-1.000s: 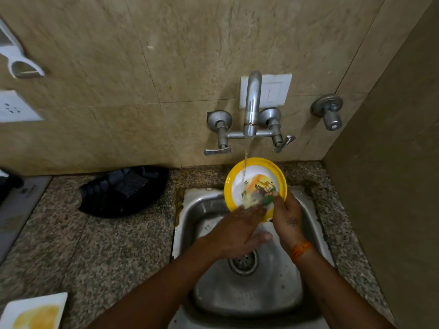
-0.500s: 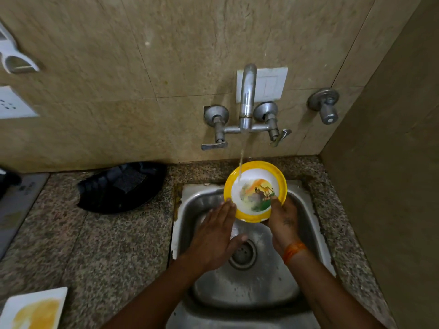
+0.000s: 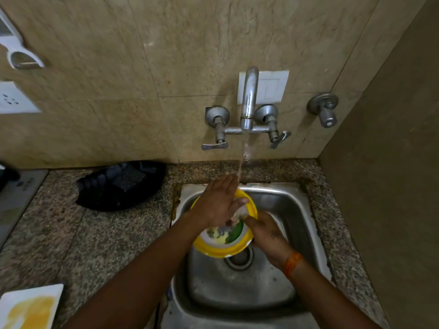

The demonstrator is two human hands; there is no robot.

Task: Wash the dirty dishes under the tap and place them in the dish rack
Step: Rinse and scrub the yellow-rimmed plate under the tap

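A yellow-rimmed plate [image 3: 221, 250] with a printed picture lies low over the steel sink [image 3: 273, 193], nearly flat. My right hand [image 3: 268, 236] grips its right edge, thumb on the face. My left hand [image 3: 221, 205] lies flat across the plate's upper half with straight fingers, and the fingertips reach into the water stream [image 3: 243, 160] that falls from the tap [image 3: 248, 100]. Much of the plate's face is hidden under the left hand.
A black dish rack [image 3: 118, 186] holding a dark scrub pad stands on the granite counter left of the sink. A white square plate [image 3: 31, 307] smeared with yellow sits at the counter's front left. A side wall closes the right. The drain [image 3: 240, 260] lies under the plate.
The plate has come down from tilted upright under the tap to nearly flat over the sink. My left hand has moved from below the plate onto its face, into the stream.
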